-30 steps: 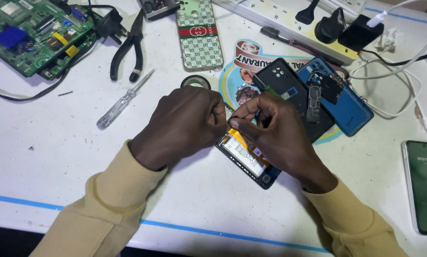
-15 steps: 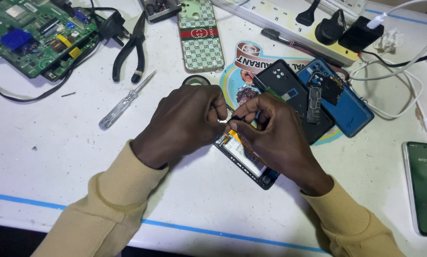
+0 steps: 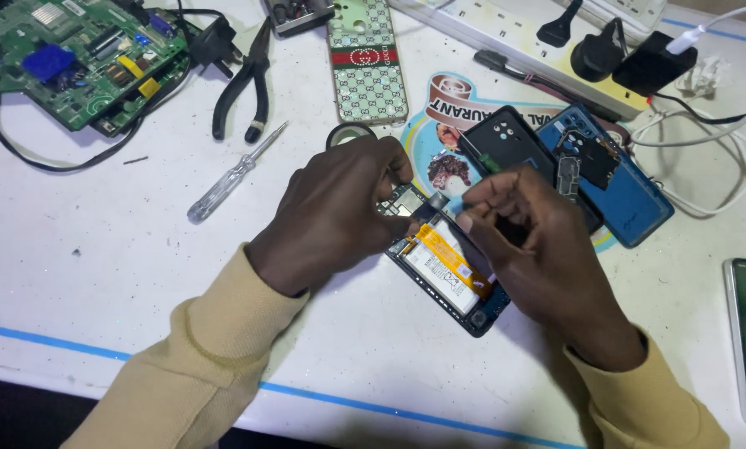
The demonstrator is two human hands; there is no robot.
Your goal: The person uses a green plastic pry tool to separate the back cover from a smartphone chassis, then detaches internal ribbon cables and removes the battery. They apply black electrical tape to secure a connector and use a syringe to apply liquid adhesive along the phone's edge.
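At surface centre, the opened phone (image 3: pixel 448 270) lies flat. Left hand (image 3: pixel 340 212) now pins its top end, fingers curled; right hand (image 3: pixel 527 237) has lifted off toward 3 o'clock, pinching something tiny. Part looks freed. Screwdriver (image 3: pixel 236 173) at 9 o'clock.

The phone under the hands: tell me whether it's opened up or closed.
Opened up: the phone lies with its back off, white battery and orange strip exposed.

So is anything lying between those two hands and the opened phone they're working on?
Nothing visible. The left hand rests on the opened phone at its top end, and the right hand is right over its upper edge. The screwdriver lies off to the side.
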